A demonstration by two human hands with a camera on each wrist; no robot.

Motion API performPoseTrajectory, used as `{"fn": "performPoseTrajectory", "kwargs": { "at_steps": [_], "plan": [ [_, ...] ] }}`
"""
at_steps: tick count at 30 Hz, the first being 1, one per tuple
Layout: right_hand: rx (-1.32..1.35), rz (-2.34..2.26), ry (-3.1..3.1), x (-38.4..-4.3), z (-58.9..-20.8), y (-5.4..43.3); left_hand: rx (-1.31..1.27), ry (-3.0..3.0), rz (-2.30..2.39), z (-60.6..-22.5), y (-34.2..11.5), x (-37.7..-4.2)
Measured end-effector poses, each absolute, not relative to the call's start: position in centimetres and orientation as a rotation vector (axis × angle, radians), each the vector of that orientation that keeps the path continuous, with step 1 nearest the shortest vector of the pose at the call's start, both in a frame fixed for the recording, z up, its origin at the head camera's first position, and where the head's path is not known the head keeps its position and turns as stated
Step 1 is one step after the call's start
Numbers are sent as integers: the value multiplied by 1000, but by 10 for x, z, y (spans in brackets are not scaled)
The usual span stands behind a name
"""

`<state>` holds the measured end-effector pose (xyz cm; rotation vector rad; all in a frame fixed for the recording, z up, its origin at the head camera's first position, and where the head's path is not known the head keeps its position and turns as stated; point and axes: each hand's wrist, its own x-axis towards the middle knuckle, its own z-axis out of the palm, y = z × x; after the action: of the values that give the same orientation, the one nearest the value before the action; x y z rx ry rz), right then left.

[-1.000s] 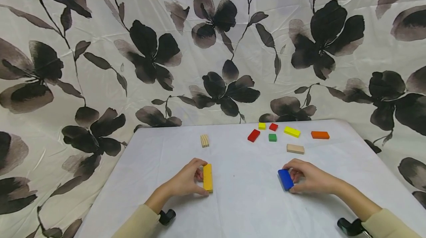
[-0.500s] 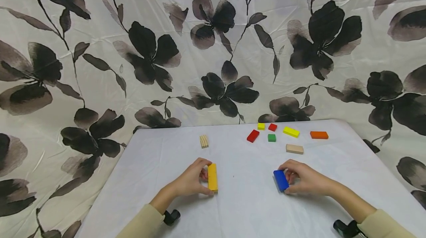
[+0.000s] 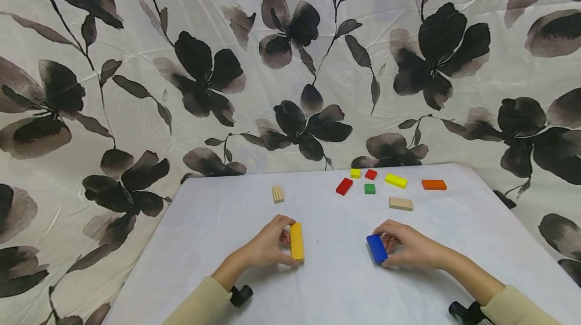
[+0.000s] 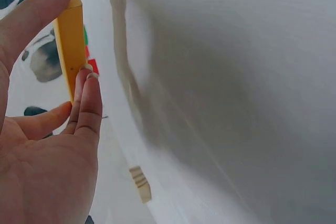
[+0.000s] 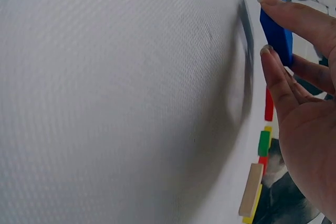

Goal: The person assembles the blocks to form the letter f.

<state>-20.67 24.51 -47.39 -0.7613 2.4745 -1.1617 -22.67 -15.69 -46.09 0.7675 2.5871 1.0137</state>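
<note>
A long yellow block (image 3: 297, 241) is gripped at its two ends by my left hand (image 3: 269, 245), thumb at the near end and fingers at the far end. In the left wrist view the yellow block (image 4: 71, 45) shows above the cloth, apart from its shadow. Across from it, my right hand (image 3: 410, 247) pinches a blue block (image 3: 376, 250) between thumb and fingers, tilted slightly. The right wrist view has the blue block (image 5: 276, 30) held off the white cloth, with a shadow beneath. A gap of cloth lies between the two blocks.
Behind the hands lie a striped wooden piece (image 3: 278, 194), a plain wooden block (image 3: 401, 204), a green block (image 3: 369, 188), a red block (image 3: 344, 186), a yellow block (image 3: 396, 180) and an orange block (image 3: 433, 184). A white cloth (image 3: 331, 284) covers the table; floral fabric hangs behind.
My left hand has moved right with the yellow block, and my right hand has moved left with the blue block. The gap between them has narrowed; the other blocks stay put.
</note>
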Motion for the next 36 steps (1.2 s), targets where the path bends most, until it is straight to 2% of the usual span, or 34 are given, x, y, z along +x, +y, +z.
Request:
{"fn": "performPoseTrajectory", "kwargs": {
  "at_steps": [18, 36],
  "plan": [
    [-870, -1211, 2419, -206, -476, 232, 768, 2586, 992, -461, -133, -233],
    [-822, -1143, 2415, -205, -479, 216, 794, 2545, 1008, -465, -116, -232]
  ]
}}
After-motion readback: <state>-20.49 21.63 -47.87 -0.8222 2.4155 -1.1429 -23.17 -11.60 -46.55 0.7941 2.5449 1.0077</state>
